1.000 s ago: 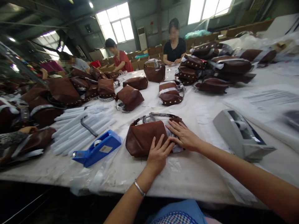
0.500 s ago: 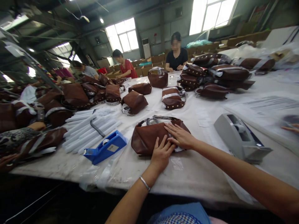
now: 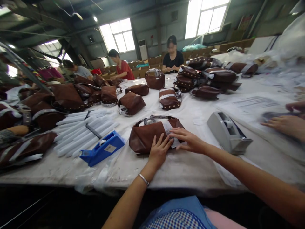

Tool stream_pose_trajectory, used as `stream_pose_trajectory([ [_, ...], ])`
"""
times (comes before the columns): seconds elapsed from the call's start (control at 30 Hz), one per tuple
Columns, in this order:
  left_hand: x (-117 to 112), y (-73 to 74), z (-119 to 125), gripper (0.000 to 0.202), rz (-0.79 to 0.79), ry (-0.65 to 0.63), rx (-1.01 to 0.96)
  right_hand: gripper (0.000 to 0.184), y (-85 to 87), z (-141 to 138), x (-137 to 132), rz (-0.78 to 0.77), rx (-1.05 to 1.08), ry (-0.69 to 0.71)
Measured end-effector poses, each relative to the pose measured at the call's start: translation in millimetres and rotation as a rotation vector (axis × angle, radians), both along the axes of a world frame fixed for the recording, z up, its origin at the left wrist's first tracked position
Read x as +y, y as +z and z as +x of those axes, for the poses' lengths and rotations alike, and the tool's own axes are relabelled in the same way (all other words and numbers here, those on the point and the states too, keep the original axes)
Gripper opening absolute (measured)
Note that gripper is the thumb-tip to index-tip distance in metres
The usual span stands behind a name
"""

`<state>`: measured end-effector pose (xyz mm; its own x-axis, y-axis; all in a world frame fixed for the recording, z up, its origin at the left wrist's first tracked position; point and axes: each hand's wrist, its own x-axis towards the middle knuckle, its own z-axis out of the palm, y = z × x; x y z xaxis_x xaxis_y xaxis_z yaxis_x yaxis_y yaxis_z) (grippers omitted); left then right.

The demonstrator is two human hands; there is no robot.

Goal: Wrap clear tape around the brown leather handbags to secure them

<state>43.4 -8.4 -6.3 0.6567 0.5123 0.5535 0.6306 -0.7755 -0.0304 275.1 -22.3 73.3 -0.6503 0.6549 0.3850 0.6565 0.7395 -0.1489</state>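
Two hands rest on one brown leather-look handbag (image 3: 145, 136), which lies on its side on the white-covered tabletop (image 3: 186, 168) right in front of the person. The left hand (image 3: 158, 151), with a silver bangle (image 3: 143, 179) at its wrist, has its fingers spread and its palm down on the handbag's near face. The right hand (image 3: 188, 140) lies flat with its fingers stretched out across the white wrapping sheet (image 3: 169, 128) that covers the handbag's right end. Neither hand pinches anything. To do this well, I would judge that the left palm should hold the handbag steady while the right hand smooths the sheet outward from the middle, so that no crease gets trapped under it. The handbag's mouth is closed and what is inside cannot be seen; its handle (image 3: 152, 120), at the far edge, looks wound in pale film. Left of the handbag sits a blue tape dispenser (image 3: 102, 152) with a roll of tape in its cradle. Right of the handbag is a grey tape dispenser (image 3: 226, 132), also with a roll in it. Beyond the blue one, left of the handbag, lies a row of white foam tubes (image 3: 78, 130). Farther behind the handbag are many more brown bags (image 3: 131, 102), and far to its right a co-worker's hand (image 3: 283, 124) rests on papers.
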Motion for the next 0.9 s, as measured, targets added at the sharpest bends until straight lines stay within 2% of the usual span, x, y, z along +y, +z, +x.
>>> stream_pose_trajectory([
  [0.03, -0.4, 0.6, -0.2, 0.060, -0.001, -0.007, 0.000, 0.059, -4.3, 3.8, -13.2, 0.037, -0.028, 0.010],
  [0.1, -1.2, 2.4, -0.6, 0.060, -0.004, -0.008, 0.000, 0.050, -15.4, 6.7, -31.3, 0.129, -0.031, -0.030],
  [0.2, -1.6, 5.6, -1.1, 0.061, -0.016, 0.001, -0.006, 0.030, -28.5, 2.1, -37.6, 0.258, 0.090, -0.131],
  [0.27, -1.3, 7.0, -1.8, 0.060, -0.018, -0.002, -0.011, 0.025, -30.6, -3.1, -37.0, 0.296, 0.139, -0.150],
  [0.4, -0.5, 6.5, -4.3, 0.055, -0.011, -0.027, -0.020, 0.025, -28.7, -10.5, -51.0, 0.280, 0.136, -0.130],
  [0.47, -0.1, 5.5, -5.2, 0.055, -0.012, -0.039, -0.027, 0.026, -30.7, -12.7, -64.9, 0.208, 0.095, -0.084],
  [0.6, 0.2, 4.5, -5.5, 0.054, -0.017, -0.045, -0.032, 0.053, -41.5, -18.9, -79.7, -0.004, -0.048, -0.020],
  [0.63, 0.2, 4.6, -5.4, 0.053, -0.019, -0.042, -0.031, 0.054, -44.8, -20.6, -78.2, -0.034, -0.062, -0.020],
  [0.7, 0.2, 4.9, -5.4, 0.052, -0.022, -0.038, -0.029, 0.044, -50.9, -23.1, -70.5, -0.044, -0.065, -0.016],
  [0.8, 0.3, 5.3, -5.7, 0.053, -0.023, -0.042, -0.025, 0.024, -57.1, -21.9, -57.6, 0.027, -0.092, 0.017],
  [0.9, 0.8, 4.6, -5.6, 0.053, -0.018, -0.040, -0.029, 0.021, -58.2, -15.2, -57.2, 0.128, -0.133, 0.031],
])
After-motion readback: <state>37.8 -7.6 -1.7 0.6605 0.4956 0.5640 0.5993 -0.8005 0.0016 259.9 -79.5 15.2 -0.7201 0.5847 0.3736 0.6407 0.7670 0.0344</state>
